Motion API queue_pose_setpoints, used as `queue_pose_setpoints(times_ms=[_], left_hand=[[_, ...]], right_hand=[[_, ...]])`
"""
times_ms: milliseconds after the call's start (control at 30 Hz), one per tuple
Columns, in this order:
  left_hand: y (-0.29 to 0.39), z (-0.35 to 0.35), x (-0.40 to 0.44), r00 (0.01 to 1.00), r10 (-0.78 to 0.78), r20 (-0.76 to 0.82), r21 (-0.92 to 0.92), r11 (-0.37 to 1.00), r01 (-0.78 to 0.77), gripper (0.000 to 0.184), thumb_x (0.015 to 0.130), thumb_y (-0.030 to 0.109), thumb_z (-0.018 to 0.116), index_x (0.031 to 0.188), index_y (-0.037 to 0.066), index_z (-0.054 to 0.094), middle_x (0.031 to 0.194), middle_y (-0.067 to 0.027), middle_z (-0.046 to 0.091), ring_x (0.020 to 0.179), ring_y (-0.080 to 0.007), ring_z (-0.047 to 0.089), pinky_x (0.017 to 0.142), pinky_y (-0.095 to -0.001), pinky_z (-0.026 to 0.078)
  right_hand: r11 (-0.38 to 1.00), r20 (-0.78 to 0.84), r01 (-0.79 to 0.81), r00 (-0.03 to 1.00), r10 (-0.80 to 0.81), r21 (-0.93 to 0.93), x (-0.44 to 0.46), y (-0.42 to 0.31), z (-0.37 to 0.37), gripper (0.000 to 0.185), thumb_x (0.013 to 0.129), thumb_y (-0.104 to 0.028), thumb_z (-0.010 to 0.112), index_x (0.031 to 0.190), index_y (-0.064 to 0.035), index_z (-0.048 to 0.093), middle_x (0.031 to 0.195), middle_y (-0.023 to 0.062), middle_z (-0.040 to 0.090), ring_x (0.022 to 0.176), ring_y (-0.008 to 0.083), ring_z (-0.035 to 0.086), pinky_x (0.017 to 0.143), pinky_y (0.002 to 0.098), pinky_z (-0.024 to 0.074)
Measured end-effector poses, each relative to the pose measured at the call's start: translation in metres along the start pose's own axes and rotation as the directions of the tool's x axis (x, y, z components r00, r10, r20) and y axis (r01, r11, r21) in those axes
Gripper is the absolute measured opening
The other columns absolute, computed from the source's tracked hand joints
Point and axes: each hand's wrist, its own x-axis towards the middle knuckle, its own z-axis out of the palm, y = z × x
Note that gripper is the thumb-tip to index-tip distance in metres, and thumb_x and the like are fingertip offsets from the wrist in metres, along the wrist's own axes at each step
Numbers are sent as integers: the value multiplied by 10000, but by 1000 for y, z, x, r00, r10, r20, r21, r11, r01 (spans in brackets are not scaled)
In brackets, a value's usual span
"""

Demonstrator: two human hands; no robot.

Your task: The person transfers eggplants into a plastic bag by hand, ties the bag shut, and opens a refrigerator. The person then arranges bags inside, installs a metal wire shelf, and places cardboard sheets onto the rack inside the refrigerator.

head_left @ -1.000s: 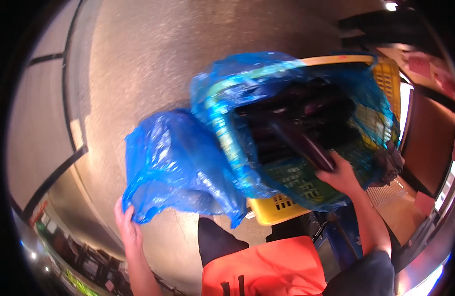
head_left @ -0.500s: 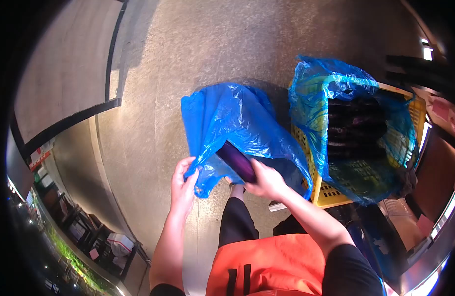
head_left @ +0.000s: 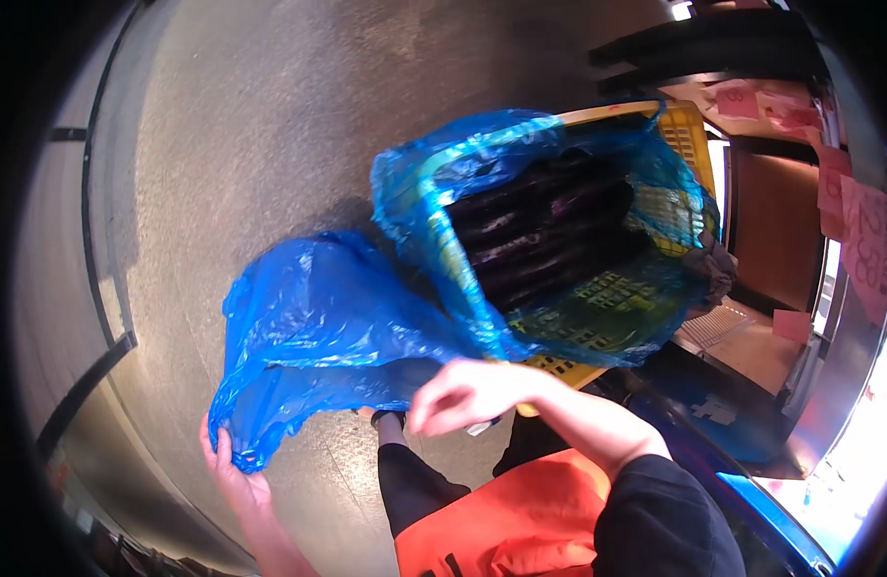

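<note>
1. Two bare hands are at the mouth of the bag. The left hand (head_left: pixel 237 476) pinches its near left edge between thumb and fingers, and that grip seems to be what draws the mouth out towards the person.
2. The right hand (head_left: pixel 462 394) is over the other end of the mouth, fingers loosely bent, with nothing seen in it. I cannot tell whether it touches the film.
3. The blue bag (head_left: pixel 313 298) spreads away from the hands, its mouth facing the person. Its contents are hidden, and so is what bears its weight.
4. Just beside it, on the person's right, is the yellow crate (head_left: pixel 688 135). Such closeness probably keeps the reach between the two short.
5. A blue liner (head_left: pixel 467 154) is folded over the crate's rim, likely to stay put and shield the contents from the slats.
6. The eggplants (head_left: pixel 549 231) lie side by side in the crate, towards its far left; the green-tinted lattice shows through the liner nearer the person.
7. A dark crumpled bundle (head_left: pixel 712 274) sits at the crate's right side.
8. Below is a speckled, shiny floor (head_left: pixel 270 135); pale panels (head_left: pixel 49 221) stand at left, pink notes (head_left: pixel 862 221) at right.
9. The person wears an orange apron (head_left: pixel 511 510).
</note>
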Motion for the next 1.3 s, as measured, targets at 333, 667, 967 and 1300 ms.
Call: queue_pose_setpoints(times_ms=[333, 667, 967, 1300], left_hand=[[-17, 12, 12, 991, 40, -129, 115, 993, -25, 363, 877, 103, 466, 1231, 45, 414, 1182, -112, 485, 1082, -231, 474, 934, -377, 388], [-26, 46, 11, 992, 35, -120, 256, 967, -3, 366, 855, 66, 479, 1216, 27, 431, 1153, -111, 502, 1041, -218, 497, 917, -356, 415], [-23, 50, 11, 988, 15, -156, 281, 959, 30, 372, 849, 46, 464, 1218, 22, 422, 1145, -119, 503, 1039, -225, 501, 904, -358, 429], [-35, 73, -11, 985, -64, -163, 302, 947, 112, 325, 859, -1, 431, 1183, 29, 438, 1079, -102, 540, 949, -185, 556, 819, -302, 488]], right_hand=[[900, -871, 301, -285, 401, 316, -123, 174, -298, 452, 739, -197, 646, 1112, -36, 448, 1027, 101, 526, 940, 214, 520, 756, 317, 427], [669, -507, 371, -448, 736, 644, -111, 233, -328, 766, 619, -284, 769, 1209, 26, 392, 1181, 145, 485, 1055, 251, 484, 865, 346, 416], [190, -880, 938, 185, 437, 291, -141, 147, -279, 536, 693, -400, 676, 1093, -101, 484, 1089, 56, 529, 962, 234, 507, 872, 374, 389], [295, -952, 910, 242, 190, 290, -105, 157, -328, 721, 649, -504, 675, 1195, -98, 436, 1204, 72, 490, 1149, 236, 396, 1049, 382, 124]])
